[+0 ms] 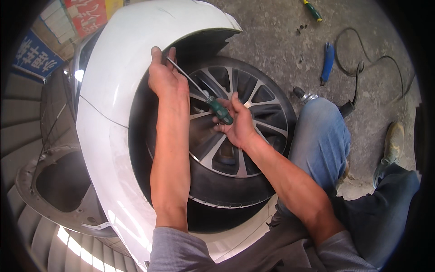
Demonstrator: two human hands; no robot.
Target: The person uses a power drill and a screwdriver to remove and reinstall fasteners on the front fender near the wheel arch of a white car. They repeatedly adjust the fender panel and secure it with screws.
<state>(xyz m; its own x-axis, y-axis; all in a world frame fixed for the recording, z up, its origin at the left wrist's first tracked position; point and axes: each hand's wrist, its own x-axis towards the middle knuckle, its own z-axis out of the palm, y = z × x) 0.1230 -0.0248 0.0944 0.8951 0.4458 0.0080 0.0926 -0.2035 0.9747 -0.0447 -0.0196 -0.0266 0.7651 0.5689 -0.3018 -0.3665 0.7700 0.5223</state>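
Observation:
A screwdriver with a dark green handle and a long metal shaft slants up-left across the wheel. My right hand is closed loosely about its handle, the thumb raised off it and the fingers partly hidden behind. The shaft's tip reaches the edge of the white fender, at the wheel arch. There my left hand is closed, with fingers on both sides of the arch edge and around the tip. Anything small pinched at that spot is hidden.
On the concrete floor lie a green-and-yellow screwdriver, a few small dark pieces, a blue-handled tool and a looped black cable. A metal-and-black tool sits beside my knee. A removed panel stands left.

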